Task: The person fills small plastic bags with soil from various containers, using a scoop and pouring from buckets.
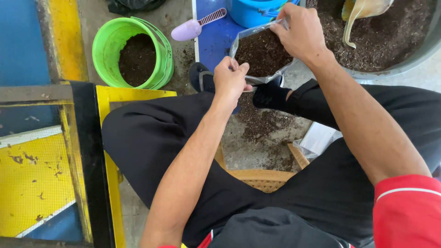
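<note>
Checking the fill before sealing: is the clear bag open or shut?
Open: both hands, left hand and right hand, hold the clear bag mouth apart, soil showing inside.

The person wears loose black trousers (151, 138) of soft, slightly creased cloth that cover both legs down to the ankles, and dark slip-on sandals (202, 76) with a grey strap across the foot. A short red sleeve (406, 209) edged by a thin white stripe covers the right upper arm, and a dark shirt front (271, 229) with a red-and-white trim shows at the waist; both forearms are bare, without watch or glove.
</note>
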